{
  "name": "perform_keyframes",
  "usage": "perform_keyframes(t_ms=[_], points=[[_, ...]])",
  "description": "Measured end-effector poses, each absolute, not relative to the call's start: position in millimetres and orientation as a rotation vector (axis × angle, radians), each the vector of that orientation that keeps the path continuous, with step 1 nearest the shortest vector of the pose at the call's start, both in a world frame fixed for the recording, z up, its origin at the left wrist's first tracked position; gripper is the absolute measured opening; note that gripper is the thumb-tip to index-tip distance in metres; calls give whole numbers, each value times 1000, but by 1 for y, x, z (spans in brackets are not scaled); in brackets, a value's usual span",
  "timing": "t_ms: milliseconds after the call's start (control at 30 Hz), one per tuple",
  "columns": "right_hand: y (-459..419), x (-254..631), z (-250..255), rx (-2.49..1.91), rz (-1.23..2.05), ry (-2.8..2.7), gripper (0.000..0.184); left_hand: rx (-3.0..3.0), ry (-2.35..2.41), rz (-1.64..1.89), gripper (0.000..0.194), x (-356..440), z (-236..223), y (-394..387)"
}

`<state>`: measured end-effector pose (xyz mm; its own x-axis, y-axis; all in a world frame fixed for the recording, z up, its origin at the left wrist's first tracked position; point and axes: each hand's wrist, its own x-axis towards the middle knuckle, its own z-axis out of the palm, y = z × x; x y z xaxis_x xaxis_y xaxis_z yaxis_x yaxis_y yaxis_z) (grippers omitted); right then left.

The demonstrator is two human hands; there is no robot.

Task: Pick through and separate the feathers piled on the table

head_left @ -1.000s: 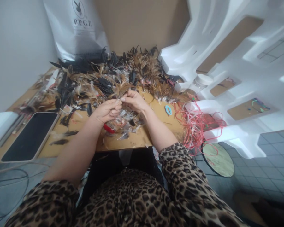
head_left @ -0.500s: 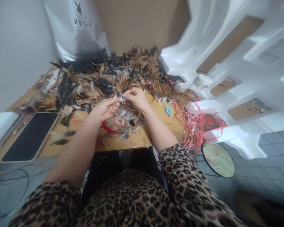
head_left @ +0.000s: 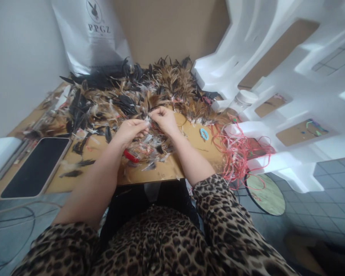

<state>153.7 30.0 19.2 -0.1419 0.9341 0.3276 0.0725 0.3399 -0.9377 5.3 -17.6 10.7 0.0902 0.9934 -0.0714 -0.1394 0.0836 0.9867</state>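
Both of my hands meet over a heap of loose feathers and white fluff [head_left: 152,143] near the front of the table. My left hand [head_left: 132,132] is closed, thumb and forefinger pinched on the pale base of a small brown feather bunch [head_left: 151,101]. My right hand [head_left: 165,120] pinches the same bunch from the other side, close to the left fingertips. The bunch's brown tips point away from me and blend with feathers behind. A red band-like piece [head_left: 130,156] lies just below my left hand.
Brown and black feathers [head_left: 175,78] cover the back of the table [head_left: 212,153]. A phone [head_left: 36,166] lies at left. At right are a blue ring [head_left: 204,134], tangled red strings [head_left: 237,153], a lidded jar [head_left: 244,100] and white plastic stools [head_left: 264,50]. A white bag [head_left: 94,46] stands behind.
My left hand has shifted slightly right and its fingers have closed in beside the right fingertips. My right hand stays almost in place, still pinching.
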Motion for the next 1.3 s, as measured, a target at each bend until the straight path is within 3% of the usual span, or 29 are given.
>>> perform_keyframes(t_ms=[300,467,733,900,1067,1300], points=[[35,155,14,-1052,983,-1529,20,1205,1200,1313,21,3,13,-17],[35,152,10,-1004,1254,-1439,20,1326,1103,1536,15,6,18,-20],[32,149,13,-905,1734,-1173,16,1173,974,1445,25,6,19,-21],[29,150,13,-905,1859,-1106,18,1182,996,1405,26,5,18,-20],[31,152,12,-924,1839,-1179,19,1196,1077,1434,21,5,15,-17],[25,157,23,-1124,1463,-1539,15,1209,1184,1438,19,6,9,-13]])
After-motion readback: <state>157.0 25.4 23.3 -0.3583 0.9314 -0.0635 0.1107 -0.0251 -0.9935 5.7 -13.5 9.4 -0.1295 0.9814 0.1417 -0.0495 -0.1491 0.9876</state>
